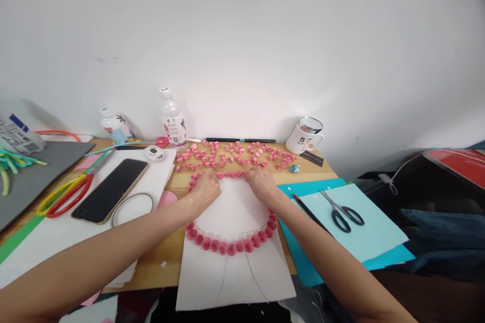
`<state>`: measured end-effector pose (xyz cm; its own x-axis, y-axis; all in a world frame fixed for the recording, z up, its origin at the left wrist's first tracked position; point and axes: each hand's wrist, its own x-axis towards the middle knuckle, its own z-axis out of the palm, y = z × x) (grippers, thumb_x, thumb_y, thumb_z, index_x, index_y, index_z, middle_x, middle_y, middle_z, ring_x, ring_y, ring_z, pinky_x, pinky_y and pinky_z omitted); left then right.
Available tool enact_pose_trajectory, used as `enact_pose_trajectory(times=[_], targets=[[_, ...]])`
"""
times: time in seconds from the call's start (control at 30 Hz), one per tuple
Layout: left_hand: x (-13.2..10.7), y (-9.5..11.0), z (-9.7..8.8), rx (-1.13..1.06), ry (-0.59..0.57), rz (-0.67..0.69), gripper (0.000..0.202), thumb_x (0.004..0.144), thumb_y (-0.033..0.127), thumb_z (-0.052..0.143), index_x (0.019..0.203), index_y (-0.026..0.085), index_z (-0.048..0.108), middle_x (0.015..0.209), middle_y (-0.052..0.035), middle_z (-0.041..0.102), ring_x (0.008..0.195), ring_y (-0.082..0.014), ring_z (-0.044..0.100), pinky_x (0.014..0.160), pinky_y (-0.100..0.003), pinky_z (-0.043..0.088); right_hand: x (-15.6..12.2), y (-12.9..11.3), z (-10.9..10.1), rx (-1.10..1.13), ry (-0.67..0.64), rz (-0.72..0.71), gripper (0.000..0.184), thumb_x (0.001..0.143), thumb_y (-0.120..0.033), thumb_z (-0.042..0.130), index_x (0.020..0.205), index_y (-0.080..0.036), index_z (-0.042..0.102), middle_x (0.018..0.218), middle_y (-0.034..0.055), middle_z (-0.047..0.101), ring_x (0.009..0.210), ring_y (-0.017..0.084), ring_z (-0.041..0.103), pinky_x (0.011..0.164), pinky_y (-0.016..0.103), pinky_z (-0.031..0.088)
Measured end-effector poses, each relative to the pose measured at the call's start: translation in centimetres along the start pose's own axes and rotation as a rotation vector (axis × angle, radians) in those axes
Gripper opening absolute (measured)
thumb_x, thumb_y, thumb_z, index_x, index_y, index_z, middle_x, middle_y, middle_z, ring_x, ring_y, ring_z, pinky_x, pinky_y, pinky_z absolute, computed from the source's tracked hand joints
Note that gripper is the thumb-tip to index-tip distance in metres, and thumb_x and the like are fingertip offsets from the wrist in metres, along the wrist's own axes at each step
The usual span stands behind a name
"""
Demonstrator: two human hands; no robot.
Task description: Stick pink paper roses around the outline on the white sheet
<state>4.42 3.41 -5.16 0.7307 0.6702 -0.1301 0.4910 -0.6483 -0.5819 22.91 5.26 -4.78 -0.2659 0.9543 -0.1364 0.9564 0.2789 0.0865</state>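
Observation:
A ring of pink rolled paper roses (223, 248) lies on a white sheet (237, 212) in front of me. My left hand (206, 189) is closed at the ring's upper left, its fingers curled down by the roses there. At the upper right, my right hand (261, 182) is also closed, fingertips against the row of roses. Whatever either hand grips is hidden behind the fingers. Curved pencil lines run down the sheet's lower part. Many loose paper roses (212, 156) lie scattered just beyond both hands.
Black-handled scissors (343, 212) and a red-and-black pen (308, 212) rest on blue sheets (386, 247) at right. A mug (299, 139) and a water bottle (174, 123) stand by the wall. At left are a phone (109, 192) and red-and-yellow scissors (71, 192).

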Motion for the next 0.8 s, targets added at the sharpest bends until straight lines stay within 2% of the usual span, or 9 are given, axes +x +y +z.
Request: enact_pose_trajectory(times=[0.13,0.23,0.37,0.47,0.53,0.6,0.67,0.8], targets=[[-0.4,0.7,-1.2,-0.006,-0.072,-0.036,0.021,0.056,-0.006,0.065,0.053,0.013,0.057,0.060,-0.0083,0.058,0.065,-0.0226,0.053,0.064,-0.034,0.030,-0.4,-0.7,0.0,-0.029,-0.007,0.001,0.030,0.080,0.000,0.042,0.089,-0.012,0.068,0.091,0.0170,0.068,0.086,0.024,0.062,0.068,0.030,0.042],[-0.6,1.0,-1.6,-0.048,-0.122,-0.065,0.023,0.057,-0.004,0.065,0.050,0.014,0.053,0.053,-0.0050,0.054,0.058,-0.0202,0.050,0.061,-0.032,0.029,-0.8,-1.1,0.2,-0.042,-0.007,-0.011,0.032,0.078,0.002,0.041,0.089,-0.012,0.068,0.094,0.0173,0.067,0.089,0.025,0.061,0.069,0.030,0.042],[-0.5,1.1,-2.5,-0.137,-0.130,-0.092,0.022,0.062,-0.004,0.062,0.052,0.013,0.052,0.049,-0.0033,0.051,0.055,-0.0191,0.051,0.060,-0.033,0.032,-0.8,-1.0,0.3,-0.047,-0.001,-0.010,0.032,0.079,0.001,0.040,0.089,-0.013,0.067,0.094,0.0163,0.067,0.089,0.024,0.062,0.070,0.030,0.042],[0.0,1.1,-3.4,-0.227,-0.064,-0.017,0.017,0.063,-0.005,0.060,0.070,0.010,0.061,0.066,-0.0085,0.061,0.067,-0.0219,0.058,0.063,-0.034,0.037,-0.5,-0.6,0.5,-0.047,0.004,0.007,0.031,0.081,-0.002,0.039,0.089,-0.013,0.067,0.091,0.0151,0.068,0.086,0.023,0.063,0.068,0.029,0.041],[0.4,1.1,-4.0,-0.320,-0.011,0.063,0.024,0.066,-0.005,0.057,0.087,0.007,0.062,0.083,-0.0126,0.065,0.078,-0.0234,0.061,0.065,-0.033,0.041,-0.3,-0.2,0.8,-0.047,0.007,0.017,0.028,0.083,-0.005,0.040,0.088,-0.013,0.067,0.087,0.0146,0.068,0.084,0.023,0.063,0.067,0.028,0.041],[0.8,1.3,-4.3,-0.395,0.007,0.111,0.030,0.069,-0.005,0.052,0.097,0.005,0.059,0.090,-0.0136,0.065,0.080,-0.0228,0.062,0.064,-0.031,0.043,-0.1,0.0,1.0,-0.051,0.012,0.022,0.026,0.085,-0.008,0.041,0.087,-0.012,0.066,0.085,0.0144,0.068,0.083,0.023,0.063,0.066,0.028,0.040],[1.1,1.5,-4.3,-0.418,-0.012,0.119,0.031,0.072,-0.006,0.047,0.098,0.005,0.058,0.091,-0.0127,0.064,0.078,-0.0212,0.062,0.062,-0.030,0.045,-0.1,0.2,1.2,-0.058,0.022,0.023,0.025,0.086,-0.009,0.041,0.086,-0.012,0.066,0.085,0.0142,0.068,0.081,0.023,0.063,0.065,0.028,0.040],[1.3,1.8,-3.9,-0.445,-0.039,0.144,0.026,0.074,-0.007,0.043,0.090,0.006,0.060,0.091,-0.0140,0.063,0.074,-0.0208,0.064,0.062,-0.030,0.048,-0.6,-0.1,1.5,-0.082,0.062,0.005,0.024,0.085,-0.006,0.041,0.089,-0.011,0.064,0.085,0.0141,0.066,0.079,0.022,0.062,0.064,0.028,0.040]])
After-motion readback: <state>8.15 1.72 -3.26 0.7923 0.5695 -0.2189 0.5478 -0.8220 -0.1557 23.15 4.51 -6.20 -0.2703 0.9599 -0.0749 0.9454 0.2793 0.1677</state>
